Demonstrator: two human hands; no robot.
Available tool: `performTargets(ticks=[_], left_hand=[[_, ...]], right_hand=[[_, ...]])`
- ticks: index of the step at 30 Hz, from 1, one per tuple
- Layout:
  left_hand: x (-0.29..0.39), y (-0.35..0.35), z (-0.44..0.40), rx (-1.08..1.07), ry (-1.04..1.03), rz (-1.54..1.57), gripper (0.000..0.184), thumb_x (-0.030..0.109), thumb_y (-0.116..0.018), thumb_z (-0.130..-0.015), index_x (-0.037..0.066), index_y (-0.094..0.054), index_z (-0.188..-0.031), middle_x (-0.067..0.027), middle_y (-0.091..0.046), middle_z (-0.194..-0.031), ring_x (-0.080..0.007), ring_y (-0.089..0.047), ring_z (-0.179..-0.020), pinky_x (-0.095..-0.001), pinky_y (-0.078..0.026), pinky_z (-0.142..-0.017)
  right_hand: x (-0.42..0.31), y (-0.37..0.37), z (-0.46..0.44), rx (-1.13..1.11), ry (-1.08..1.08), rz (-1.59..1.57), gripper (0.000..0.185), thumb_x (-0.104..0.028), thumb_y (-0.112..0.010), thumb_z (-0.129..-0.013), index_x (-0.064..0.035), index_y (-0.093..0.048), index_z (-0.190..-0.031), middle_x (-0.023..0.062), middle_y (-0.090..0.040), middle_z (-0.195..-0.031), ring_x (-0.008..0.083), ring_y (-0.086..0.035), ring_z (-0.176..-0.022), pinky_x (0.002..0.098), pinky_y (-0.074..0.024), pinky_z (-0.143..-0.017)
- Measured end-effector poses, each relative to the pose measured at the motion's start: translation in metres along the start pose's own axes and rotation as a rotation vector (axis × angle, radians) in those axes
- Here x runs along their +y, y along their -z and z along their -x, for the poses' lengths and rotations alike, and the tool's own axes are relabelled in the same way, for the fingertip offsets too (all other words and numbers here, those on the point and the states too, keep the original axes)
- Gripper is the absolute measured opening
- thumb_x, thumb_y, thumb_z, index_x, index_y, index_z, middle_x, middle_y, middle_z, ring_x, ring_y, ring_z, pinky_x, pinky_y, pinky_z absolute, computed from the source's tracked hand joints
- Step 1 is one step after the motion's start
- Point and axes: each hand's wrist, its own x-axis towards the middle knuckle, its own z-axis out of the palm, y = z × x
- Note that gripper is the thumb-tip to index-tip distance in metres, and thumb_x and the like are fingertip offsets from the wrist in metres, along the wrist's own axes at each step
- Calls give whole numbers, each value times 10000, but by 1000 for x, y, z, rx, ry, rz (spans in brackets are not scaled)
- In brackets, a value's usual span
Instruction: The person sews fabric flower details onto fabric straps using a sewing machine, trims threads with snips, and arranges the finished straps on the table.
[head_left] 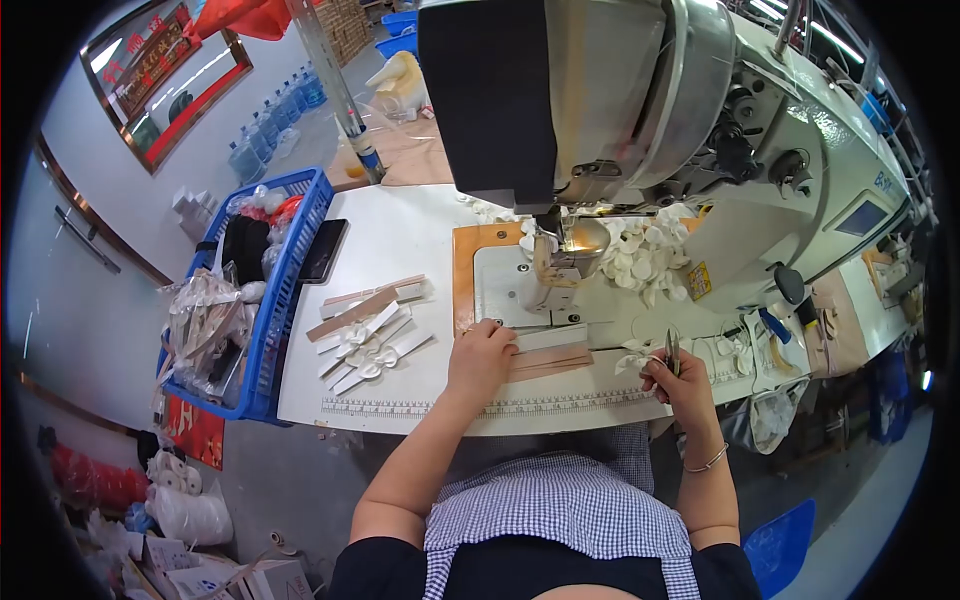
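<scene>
My left hand rests at the left end of several flat white and brown strips lying in front of the sewing machine; its fingertips press on the strips. My right hand is closed around small metal snips, whose blades point up. A white fabric piece is at its fingertips. On the table to the left lie finished-looking white bows on strips and a brown strip. A pile of white fabric pieces sits behind the needle area.
A blue basket of bagged items stands at the table's left edge beside a black phone. A measuring tape runs along the front edge. More white pieces and tools lie at the right.
</scene>
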Motion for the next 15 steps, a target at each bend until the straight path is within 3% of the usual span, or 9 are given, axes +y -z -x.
performTargets(ticks=[7,12,15], left_hand=[[-2,1,5,31,-69,-79,106,136,-655,-709,100,-626,-804,-31,-596,-748,-210,-583,-722,-309,-465,-635],[-3,-3,12,74,-199,-170,166,132,-645,-717,118,-620,-880,-36,-594,-837,-221,-579,-746,-325,-462,-659],[5,0,11,44,-131,-84,128,97,-630,-720,99,-604,-845,-46,-577,-844,-232,-576,-759,-338,-457,-671]], right_hand=[[-12,-4,-7,-83,81,15,99,-109,-592,-843,-19,-584,-883,33,-621,-709,65,-568,-582,169,-385,-443],[-26,-15,-9,-78,95,176,111,-115,-609,-832,-12,-587,-866,21,-615,-710,65,-565,-591,181,-387,-468],[-31,-21,-6,-72,96,104,123,-119,-612,-830,0,-587,-848,28,-609,-712,73,-558,-592,192,-412,-518]])
